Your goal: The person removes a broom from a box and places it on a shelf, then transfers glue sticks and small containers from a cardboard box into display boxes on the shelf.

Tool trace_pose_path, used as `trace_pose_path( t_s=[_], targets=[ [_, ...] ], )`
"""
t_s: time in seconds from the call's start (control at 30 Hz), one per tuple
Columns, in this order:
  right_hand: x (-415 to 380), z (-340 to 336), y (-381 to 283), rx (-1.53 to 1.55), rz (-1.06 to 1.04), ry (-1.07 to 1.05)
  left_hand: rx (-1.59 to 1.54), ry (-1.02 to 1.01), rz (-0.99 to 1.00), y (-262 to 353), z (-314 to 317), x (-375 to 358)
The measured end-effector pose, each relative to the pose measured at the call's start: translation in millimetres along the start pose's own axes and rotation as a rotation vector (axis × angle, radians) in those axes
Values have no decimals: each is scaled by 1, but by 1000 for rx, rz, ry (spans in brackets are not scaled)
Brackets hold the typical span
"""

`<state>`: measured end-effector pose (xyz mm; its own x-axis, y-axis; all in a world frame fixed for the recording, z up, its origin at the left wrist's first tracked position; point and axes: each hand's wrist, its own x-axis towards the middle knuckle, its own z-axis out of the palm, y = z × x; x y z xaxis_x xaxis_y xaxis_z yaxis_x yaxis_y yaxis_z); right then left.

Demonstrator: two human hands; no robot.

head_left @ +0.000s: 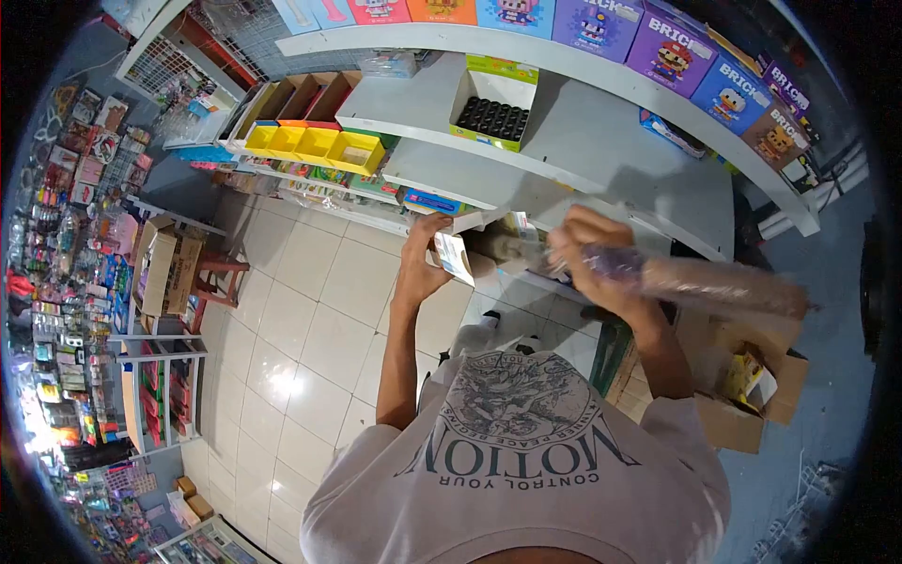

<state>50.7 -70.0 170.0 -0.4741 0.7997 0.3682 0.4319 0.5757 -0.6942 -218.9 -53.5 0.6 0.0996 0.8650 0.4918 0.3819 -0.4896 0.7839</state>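
Note:
My left hand (423, 258) is closed around the side of a small open carton (455, 256) with raised white flaps, held over the front of the lower shelf. To its right, my right hand (594, 254) grips a long clear plastic-wrapped pack (719, 284), which is blurred and stretches out to the right. The pack's contents look brownish and purple, but I cannot make out what they are. Between my hands, the carton's opening is dark and its inside cannot be told clearly.
Grey shelves (601, 127) carry a green-white box (492, 103) of black items, yellow bins (315, 147) and a blue pack (432, 202). BRICK boxes (669, 54) line the top shelf. An open cardboard box (733, 423) stands lower right, a red stool (221, 282) left.

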Motion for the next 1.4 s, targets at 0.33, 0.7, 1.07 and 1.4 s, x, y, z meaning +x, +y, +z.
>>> trace_pose_path(
  t_s=[0.33,0.7,1.07,1.4],
  targets=[
    [-31,-16,-15,-100,-169,225,-15,-40,3,6,14,21],
    [-33,-6,5,87,116,246,71,-109,139,10,31,32],
    [-43,-22,5,40,248,372,-49,-232,217,25,62,39],
    [-142,-85,-4,-177,241,917,-227,-297,4,-7,106,39]
  ],
)
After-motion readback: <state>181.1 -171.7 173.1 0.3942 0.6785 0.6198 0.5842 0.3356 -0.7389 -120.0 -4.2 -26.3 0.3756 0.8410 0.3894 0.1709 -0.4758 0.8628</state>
